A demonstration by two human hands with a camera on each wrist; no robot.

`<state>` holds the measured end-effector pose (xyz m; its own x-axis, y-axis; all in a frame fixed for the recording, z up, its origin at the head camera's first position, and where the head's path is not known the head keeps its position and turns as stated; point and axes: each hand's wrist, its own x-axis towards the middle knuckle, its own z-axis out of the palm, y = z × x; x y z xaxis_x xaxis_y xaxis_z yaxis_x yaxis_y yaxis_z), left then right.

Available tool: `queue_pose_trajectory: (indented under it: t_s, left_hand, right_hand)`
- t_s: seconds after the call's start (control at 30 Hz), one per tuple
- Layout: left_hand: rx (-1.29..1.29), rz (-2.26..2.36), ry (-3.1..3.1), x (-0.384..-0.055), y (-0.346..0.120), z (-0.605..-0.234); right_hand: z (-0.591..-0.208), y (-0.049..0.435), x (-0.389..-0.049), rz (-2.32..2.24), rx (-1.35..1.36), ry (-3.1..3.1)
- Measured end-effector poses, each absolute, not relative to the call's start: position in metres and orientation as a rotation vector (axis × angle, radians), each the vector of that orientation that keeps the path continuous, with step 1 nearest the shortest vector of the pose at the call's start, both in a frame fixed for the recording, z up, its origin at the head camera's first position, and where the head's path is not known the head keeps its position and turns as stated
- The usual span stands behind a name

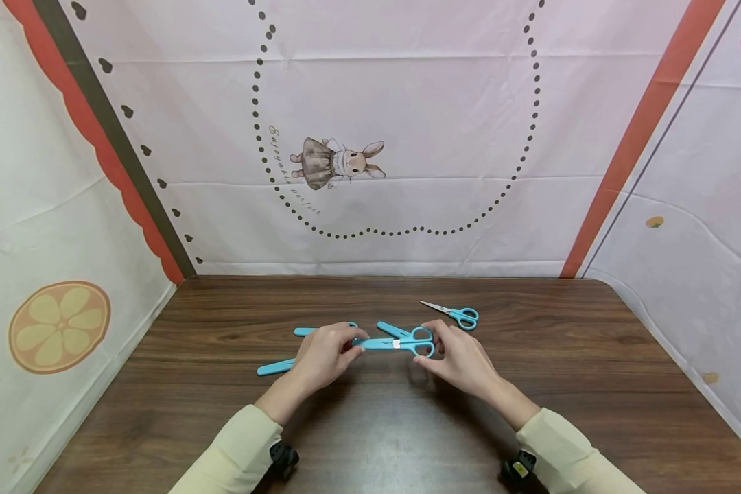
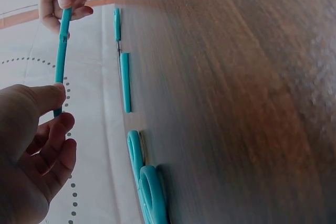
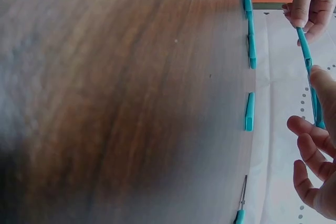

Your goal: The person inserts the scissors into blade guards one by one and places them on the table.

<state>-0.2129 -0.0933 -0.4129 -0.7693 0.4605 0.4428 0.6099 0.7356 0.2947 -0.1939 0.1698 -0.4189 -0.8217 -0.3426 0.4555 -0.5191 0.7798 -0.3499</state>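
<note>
A pair of light blue scissors (image 1: pixel 421 342) with its blades in a blue sheath (image 1: pixel 378 344) is held level above the table between both hands. My left hand (image 1: pixel 328 353) pinches the sheath's end between thumb and fingers, seen also in the left wrist view. At the other end, my right hand (image 1: pixel 460 357) holds the handle loops, with its thumb on the near loop. Behind the held pair lies a loose blue sheath (image 1: pixel 392 328). Another pair of scissors (image 1: pixel 463 318), blades bare, rests farther back on the right.
Left of the hands, two more blue pieces, a far sheath (image 1: pixel 304 331) and a near sheath (image 1: pixel 275 368), lie on the brown wooden table (image 1: pixel 531 329). In the left wrist view, blue handle loops (image 2: pixel 152 195) show there. A printed cloth (image 1: pixel 444 123) hangs behind the table.
</note>
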Motion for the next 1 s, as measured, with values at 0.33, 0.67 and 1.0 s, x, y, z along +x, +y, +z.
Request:
queue_pose_trajectory:
  t_s: [0.33, 0.67, 1.0]
  left_hand:
    - [-0.841, -0.624, -2.603, -0.2096, -0.0910, -0.4102]
    - [-0.844, -0.628, -2.612, -0.2095, -0.0892, -0.4090]
    - [-0.853, -0.631, -2.608, -0.2116, -0.0889, -0.4102]
  right_hand:
    - [-0.4203, 0.1692, -0.1932, 0.685, 0.651, -2.605]
    - [-0.4214, 0.1678, -0.1929, 0.680, 0.641, -2.605]
    - [-0.4201, 0.1654, -0.1939, 0.671, 0.628, -2.609]
